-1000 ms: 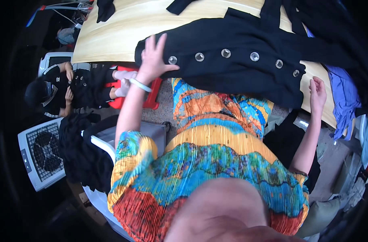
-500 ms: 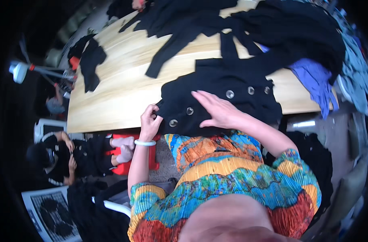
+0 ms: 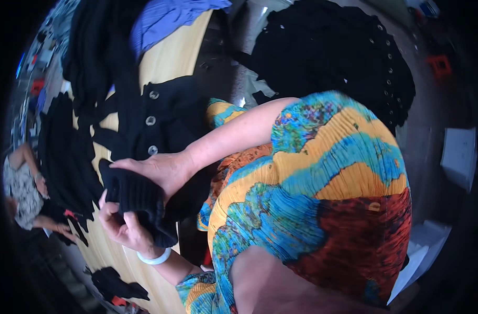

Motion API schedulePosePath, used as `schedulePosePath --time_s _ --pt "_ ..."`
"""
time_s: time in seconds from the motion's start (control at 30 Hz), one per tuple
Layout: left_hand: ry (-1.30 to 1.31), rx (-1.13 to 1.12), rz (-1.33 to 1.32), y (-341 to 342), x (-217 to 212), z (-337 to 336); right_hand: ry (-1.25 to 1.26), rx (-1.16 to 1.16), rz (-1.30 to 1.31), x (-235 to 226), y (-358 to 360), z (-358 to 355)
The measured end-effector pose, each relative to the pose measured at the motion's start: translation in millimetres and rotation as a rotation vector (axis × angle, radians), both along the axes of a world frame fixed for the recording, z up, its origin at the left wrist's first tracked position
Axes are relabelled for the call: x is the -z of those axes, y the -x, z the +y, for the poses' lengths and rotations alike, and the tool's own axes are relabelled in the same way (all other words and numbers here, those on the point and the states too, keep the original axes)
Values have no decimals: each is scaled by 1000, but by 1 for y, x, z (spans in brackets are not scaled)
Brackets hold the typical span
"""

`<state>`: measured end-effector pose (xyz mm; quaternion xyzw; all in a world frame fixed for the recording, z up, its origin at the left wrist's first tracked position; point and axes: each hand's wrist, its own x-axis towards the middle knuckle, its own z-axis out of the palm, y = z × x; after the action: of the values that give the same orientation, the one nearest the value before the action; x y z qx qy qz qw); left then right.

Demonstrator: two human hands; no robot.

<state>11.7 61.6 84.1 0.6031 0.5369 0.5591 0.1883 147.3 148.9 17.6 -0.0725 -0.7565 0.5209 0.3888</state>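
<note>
A black knit cardigan (image 3: 184,112) with large round shiny buttons lies at the near table edge. Its ribbed part (image 3: 137,193) is lifted and bunched between my two hands. My left hand (image 3: 126,226), below a white bangle, has its fingers curled on the lower side of the ribbing. On the upper side, my right hand (image 3: 165,170) presses its thumb along the knit; its other fingers are partly hidden behind the cloth.
More black knitwear (image 3: 66,152) covers the pale wooden table (image 3: 171,60), beside a purple cloth (image 3: 171,21). A large black heap of buttoned garments (image 3: 328,57) lies beyond my right arm. Another person (image 3: 24,183) works at the left. A red stool (image 3: 439,67) stands far right.
The view has swung to the right. My right hand, flat on the cardigan before, now grips its ribbed part together with my left, and that part is lifted and bunched.
</note>
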Motion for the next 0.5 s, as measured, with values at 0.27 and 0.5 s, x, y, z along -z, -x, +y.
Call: schedulePosePath --time_s 0.27,0.5 --pt "-217 243 116 -62 -47 77 195 205 194 -36 -86 68" --pt "-30 320 107 -78 -16 128 104 1014 -127 -85 -302 88"
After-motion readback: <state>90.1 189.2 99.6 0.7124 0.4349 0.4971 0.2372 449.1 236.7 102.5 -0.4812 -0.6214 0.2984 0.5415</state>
